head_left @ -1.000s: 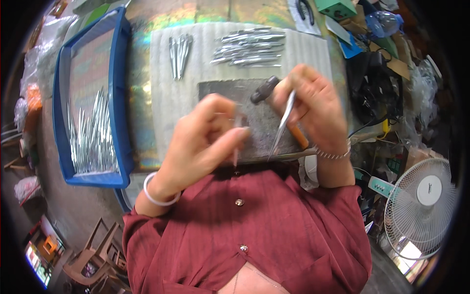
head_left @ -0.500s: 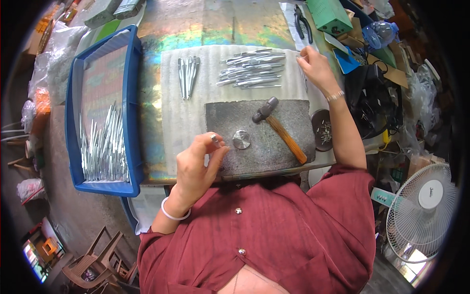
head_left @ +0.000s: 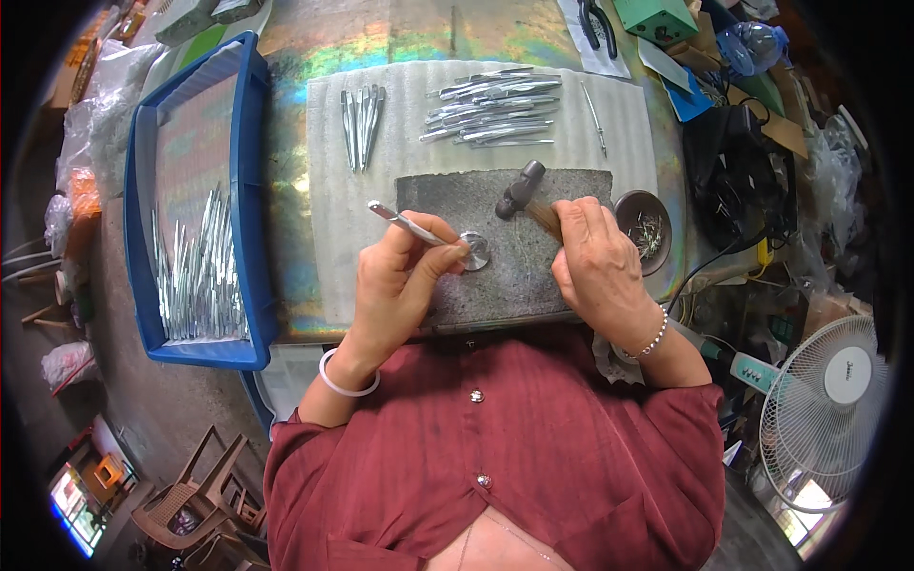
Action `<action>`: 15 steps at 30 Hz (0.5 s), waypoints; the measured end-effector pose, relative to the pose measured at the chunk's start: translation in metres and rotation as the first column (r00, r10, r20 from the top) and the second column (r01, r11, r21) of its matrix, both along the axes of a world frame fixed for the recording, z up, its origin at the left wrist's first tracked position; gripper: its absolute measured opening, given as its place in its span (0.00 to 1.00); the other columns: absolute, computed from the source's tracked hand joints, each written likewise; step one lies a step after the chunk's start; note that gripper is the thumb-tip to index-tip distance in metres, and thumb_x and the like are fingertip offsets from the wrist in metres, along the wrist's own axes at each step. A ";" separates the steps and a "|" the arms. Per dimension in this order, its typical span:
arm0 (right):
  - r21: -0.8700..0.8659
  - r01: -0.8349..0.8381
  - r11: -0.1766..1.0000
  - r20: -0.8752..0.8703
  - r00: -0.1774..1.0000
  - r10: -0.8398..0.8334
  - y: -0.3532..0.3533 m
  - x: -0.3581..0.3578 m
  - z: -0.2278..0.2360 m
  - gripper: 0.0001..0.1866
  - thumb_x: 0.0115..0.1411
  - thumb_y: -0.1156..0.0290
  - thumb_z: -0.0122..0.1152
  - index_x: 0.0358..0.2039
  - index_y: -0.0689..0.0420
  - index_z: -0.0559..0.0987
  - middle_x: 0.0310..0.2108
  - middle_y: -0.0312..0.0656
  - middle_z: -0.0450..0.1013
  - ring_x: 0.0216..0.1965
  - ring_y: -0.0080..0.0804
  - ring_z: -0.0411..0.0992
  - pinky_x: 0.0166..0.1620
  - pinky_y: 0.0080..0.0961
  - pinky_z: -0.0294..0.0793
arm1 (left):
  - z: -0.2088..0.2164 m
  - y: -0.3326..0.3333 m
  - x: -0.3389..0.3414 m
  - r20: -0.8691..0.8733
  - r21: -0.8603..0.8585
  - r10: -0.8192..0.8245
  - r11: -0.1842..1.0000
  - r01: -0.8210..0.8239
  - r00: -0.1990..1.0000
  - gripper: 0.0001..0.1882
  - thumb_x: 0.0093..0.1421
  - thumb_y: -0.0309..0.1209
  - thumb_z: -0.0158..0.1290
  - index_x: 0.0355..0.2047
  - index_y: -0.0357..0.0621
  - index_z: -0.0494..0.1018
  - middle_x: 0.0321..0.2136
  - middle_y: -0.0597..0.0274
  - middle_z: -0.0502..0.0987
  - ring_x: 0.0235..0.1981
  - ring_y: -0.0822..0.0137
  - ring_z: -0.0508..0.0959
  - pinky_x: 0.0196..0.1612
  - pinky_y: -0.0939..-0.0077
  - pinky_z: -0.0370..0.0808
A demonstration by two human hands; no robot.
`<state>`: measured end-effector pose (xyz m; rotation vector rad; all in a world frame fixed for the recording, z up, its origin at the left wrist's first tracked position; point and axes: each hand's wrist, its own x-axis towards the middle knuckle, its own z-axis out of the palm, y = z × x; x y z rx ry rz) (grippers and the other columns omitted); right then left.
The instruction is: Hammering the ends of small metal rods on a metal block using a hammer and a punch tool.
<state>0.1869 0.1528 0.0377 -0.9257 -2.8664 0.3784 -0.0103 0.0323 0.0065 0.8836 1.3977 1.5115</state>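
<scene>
Between the thumb and fingers of my left hand (head_left: pixel 392 285) is a slim silver metal tool (head_left: pixel 405 223), tilted, its lower end at a small round metal disc (head_left: pixel 482 251). Whether its tip touches the disc is hidden by my fingertips. The disc lies on a dark stone block (head_left: pixel 438 188). My right hand (head_left: pixel 606 271) is closed around the wooden handle of a hammer (head_left: pixel 522 189), whose head rests over the block. Beside that hand stands a round brown bowl (head_left: pixel 625 206) with several tiny metal pins in it.
A pale foam sheet (head_left: pixel 328 224) holds a pile of silver tools (head_left: pixel 490 109), a smaller bunch (head_left: pixel 362 128) and one thin rod (head_left: pixel 594 119). A blue tray (head_left: pixel 255 200) of similar pieces stands at left. Black-handled pliers (head_left: pixel 598 29) lie far right; a fan (head_left: pixel 828 409) stands right.
My right hand has come down from the far right of the foam sheet and taken the hammer's handle. The left hand has moved the silver tool to the disc. A lone rod shows far right.
</scene>
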 end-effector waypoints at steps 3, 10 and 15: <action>-0.147 0.061 0.987 -0.029 0.997 -0.066 0.001 0.001 0.000 0.22 0.50 0.81 0.53 0.48 0.63 0.66 0.39 0.50 0.66 0.39 0.50 0.70 0.41 0.39 0.72 | -0.003 -0.001 0.001 -0.050 0.013 -0.020 1.000 0.021 0.999 0.04 0.59 0.19 0.54 0.35 0.35 0.71 0.26 0.64 0.78 0.27 0.77 0.78 0.32 0.83 0.75; -0.298 0.056 0.953 -0.181 0.977 -0.114 0.004 0.009 -0.007 0.21 0.52 0.79 0.52 0.48 0.60 0.66 0.38 0.50 0.68 0.35 0.50 0.73 0.37 0.40 0.73 | -0.003 -0.003 0.005 -0.145 -0.024 -0.075 0.997 0.072 0.987 0.05 0.60 0.18 0.52 0.37 0.35 0.71 0.29 0.61 0.78 0.29 0.75 0.77 0.34 0.82 0.76; -0.365 0.011 0.931 -0.261 0.959 -0.114 0.003 0.011 -0.007 0.20 0.52 0.79 0.51 0.48 0.61 0.67 0.39 0.51 0.68 0.36 0.52 0.72 0.39 0.40 0.73 | -0.005 0.000 0.005 -0.143 0.009 -0.030 0.999 0.032 0.989 0.04 0.59 0.18 0.53 0.35 0.35 0.71 0.26 0.63 0.78 0.26 0.76 0.78 0.31 0.84 0.75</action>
